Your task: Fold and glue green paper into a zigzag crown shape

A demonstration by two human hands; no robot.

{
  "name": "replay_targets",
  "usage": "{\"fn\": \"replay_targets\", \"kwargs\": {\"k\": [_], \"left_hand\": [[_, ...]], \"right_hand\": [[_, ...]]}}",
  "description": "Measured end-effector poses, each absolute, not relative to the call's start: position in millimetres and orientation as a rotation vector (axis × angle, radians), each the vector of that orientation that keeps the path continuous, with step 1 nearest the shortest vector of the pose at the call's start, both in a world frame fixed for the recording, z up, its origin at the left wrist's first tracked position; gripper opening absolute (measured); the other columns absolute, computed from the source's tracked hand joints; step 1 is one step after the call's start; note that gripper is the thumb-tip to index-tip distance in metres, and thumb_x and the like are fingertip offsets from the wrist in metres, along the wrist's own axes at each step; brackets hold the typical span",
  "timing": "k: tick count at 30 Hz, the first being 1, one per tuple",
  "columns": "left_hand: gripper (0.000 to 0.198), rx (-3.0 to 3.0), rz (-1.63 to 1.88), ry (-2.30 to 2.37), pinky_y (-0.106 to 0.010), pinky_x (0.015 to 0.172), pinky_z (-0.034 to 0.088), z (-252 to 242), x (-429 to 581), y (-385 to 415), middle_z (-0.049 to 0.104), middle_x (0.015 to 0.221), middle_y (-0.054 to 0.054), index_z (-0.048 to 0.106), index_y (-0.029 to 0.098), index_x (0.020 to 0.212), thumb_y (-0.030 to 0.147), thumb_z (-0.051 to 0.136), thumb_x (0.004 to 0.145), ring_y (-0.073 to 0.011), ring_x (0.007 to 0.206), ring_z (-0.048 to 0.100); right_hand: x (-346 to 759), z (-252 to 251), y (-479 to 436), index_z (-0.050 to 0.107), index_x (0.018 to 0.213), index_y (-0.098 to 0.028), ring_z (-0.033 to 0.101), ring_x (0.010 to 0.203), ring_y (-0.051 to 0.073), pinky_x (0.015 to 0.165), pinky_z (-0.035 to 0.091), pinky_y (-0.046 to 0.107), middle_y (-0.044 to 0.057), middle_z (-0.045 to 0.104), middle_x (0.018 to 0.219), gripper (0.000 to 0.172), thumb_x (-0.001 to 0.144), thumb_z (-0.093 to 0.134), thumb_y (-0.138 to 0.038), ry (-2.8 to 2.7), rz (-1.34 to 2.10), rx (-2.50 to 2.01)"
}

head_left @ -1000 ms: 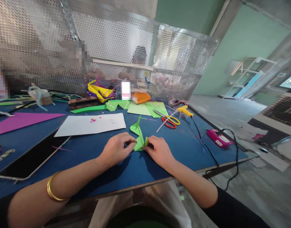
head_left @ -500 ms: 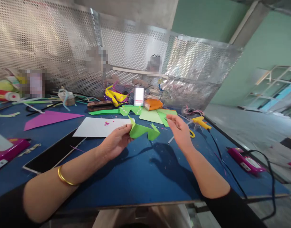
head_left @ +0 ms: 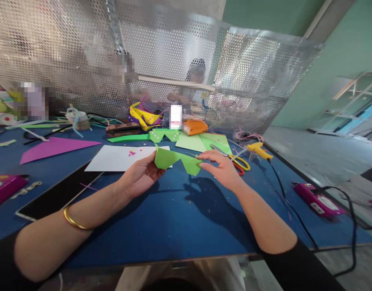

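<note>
A bright green cut-out in the shape of paper glasses (head_left: 170,159) is held up above the blue table. My left hand (head_left: 140,176) pinches its left end, fingers closed behind it. At its right end, my right hand (head_left: 220,167) has the edge between thumb and fingertips. Just beyond that hand lie scissors (head_left: 243,162) with yellow and red handles, partly hidden by it. Farther back rest green glasses with pale dots (head_left: 156,136) and light green sheets (head_left: 190,143). White paper (head_left: 108,158) with small pink scraps is behind my left hand.
To the right are a yellow glue gun (head_left: 258,151) with its cord and a magenta power strip (head_left: 319,201). A purple sheet (head_left: 58,148) and a black panel (head_left: 60,190) lie left. Behind stand yellow-purple paper glasses (head_left: 148,118), an orange packet (head_left: 195,127) and a perforated screen (head_left: 168,52).
My right hand has come left and taken the right end of the green paper glasses. The glasses have turned flatter toward me, and the scissors show more. The view has shifted slightly.
</note>
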State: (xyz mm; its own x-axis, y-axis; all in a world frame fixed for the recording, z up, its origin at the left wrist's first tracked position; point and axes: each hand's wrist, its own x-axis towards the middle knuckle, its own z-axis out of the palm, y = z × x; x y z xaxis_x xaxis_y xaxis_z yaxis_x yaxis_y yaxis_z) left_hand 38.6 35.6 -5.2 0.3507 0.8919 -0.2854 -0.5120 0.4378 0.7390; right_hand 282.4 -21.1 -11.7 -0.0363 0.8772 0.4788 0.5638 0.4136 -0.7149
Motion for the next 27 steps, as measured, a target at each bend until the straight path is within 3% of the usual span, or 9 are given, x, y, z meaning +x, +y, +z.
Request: {"fn": "replay_targets", "kwargs": {"k": [3, 6, 12, 14, 16, 19, 21, 25, 27], "left_hand": [[0.016, 0.617, 0.961, 0.750, -0.022, 0.061, 0.053, -6, 39, 34, 0.072, 0.100, -0.002, 0.069, 0.022, 0.096, 0.022, 0.053, 0.093, -0.0125, 0.079, 0.066], [0.012, 0.740, 0.940, 0.814, -0.022, 0.060, 0.051, -11, 37, 34, 0.071, 0.094, -0.003, 0.068, 0.021, 0.092, 0.025, 0.057, 0.090, -0.0122, 0.074, 0.063], [0.028, 1.190, 1.136, 1.022, -0.022, 0.060, 0.045, -18, 32, 35, 0.067, 0.107, -0.006, 0.068, 0.018, 0.099, 0.041, 0.059, 0.086, -0.0114, 0.074, 0.059], [0.033, 1.366, 1.212, 1.084, -0.024, 0.059, 0.044, -16, 31, 33, 0.068, 0.103, -0.006, 0.068, 0.019, 0.102, 0.045, 0.058, 0.085, -0.0123, 0.071, 0.057], [0.032, 1.525, 1.284, 1.104, -0.026, 0.060, 0.044, -12, 31, 30, 0.067, 0.100, -0.005, 0.069, 0.019, 0.101, 0.045, 0.056, 0.086, -0.0117, 0.064, 0.054], [0.027, 1.692, 1.372, 1.098, -0.028, 0.061, 0.047, -7, 31, 25, 0.064, 0.113, -0.005, 0.068, 0.021, 0.096, 0.043, 0.056, 0.087, -0.0092, 0.058, 0.051], [0.024, 1.814, 1.396, 1.109, -0.029, 0.066, 0.049, -5, 31, 22, 0.064, 0.115, -0.005, 0.068, 0.022, 0.095, 0.041, 0.055, 0.089, -0.0119, 0.066, 0.057], [0.022, 2.275, 1.380, 1.108, -0.038, 0.094, 0.043, -1, 28, 21, 0.070, 0.110, -0.004, 0.072, 0.025, 0.097, 0.041, 0.063, 0.085, -0.0223, 0.103, 0.060], [0.021, 2.433, 1.285, 1.059, -0.041, 0.098, 0.040, -1, 28, 23, 0.073, 0.103, -0.003, 0.073, 0.025, 0.094, 0.041, 0.069, 0.081, -0.0238, 0.104, 0.060]], "right_hand": [[282, -15, -21, 0.068, 0.080, -0.022, 0.060, 0.093, 0.019, 0.089, 0.046, 0.039, 0.004, 0.062, 0.095, 0.011, 0.082, 0.064, -0.032, -1.787, 0.393, -1.274], [285, -11, -22, 0.061, 0.070, -0.020, 0.058, 0.084, 0.018, 0.082, 0.046, 0.037, 0.003, 0.059, 0.085, 0.018, 0.085, 0.059, -0.031, -1.800, 0.385, -1.274], [291, -3, -25, 0.053, 0.065, -0.020, 0.053, 0.077, 0.017, 0.075, 0.042, 0.034, 0.002, 0.057, 0.079, 0.026, 0.088, 0.054, -0.031, -1.803, 0.351, -1.303], [291, -3, -26, 0.052, 0.064, -0.020, 0.053, 0.077, 0.017, 0.074, 0.042, 0.034, 0.002, 0.057, 0.078, 0.026, 0.088, 0.054, -0.032, -1.807, 0.337, -1.323], [290, -3, -26, 0.052, 0.064, -0.020, 0.053, 0.076, 0.017, 0.074, 0.042, 0.034, 0.002, 0.056, 0.077, 0.026, 0.087, 0.054, -0.032, -1.811, 0.324, -1.339], [290, -3, -27, 0.051, 0.064, -0.020, 0.053, 0.075, 0.017, 0.074, 0.042, 0.035, 0.002, 0.056, 0.077, 0.026, 0.087, 0.054, -0.031, -1.824, 0.315, -1.350], [290, -2, -28, 0.051, 0.063, -0.021, 0.054, 0.076, 0.017, 0.074, 0.042, 0.035, 0.002, 0.057, 0.077, 0.026, 0.087, 0.054, -0.031, -1.843, 0.311, -1.359], [286, 0, -29, 0.053, 0.063, -0.021, 0.056, 0.077, 0.018, 0.074, 0.042, 0.035, 0.002, 0.058, 0.076, 0.026, 0.087, 0.054, -0.029, -1.864, 0.300, -1.357], [284, 0, -30, 0.053, 0.063, -0.020, 0.055, 0.075, 0.017, 0.073, 0.043, 0.034, 0.002, 0.057, 0.076, 0.025, 0.086, 0.055, -0.028, -1.867, 0.319, -1.340]]}}
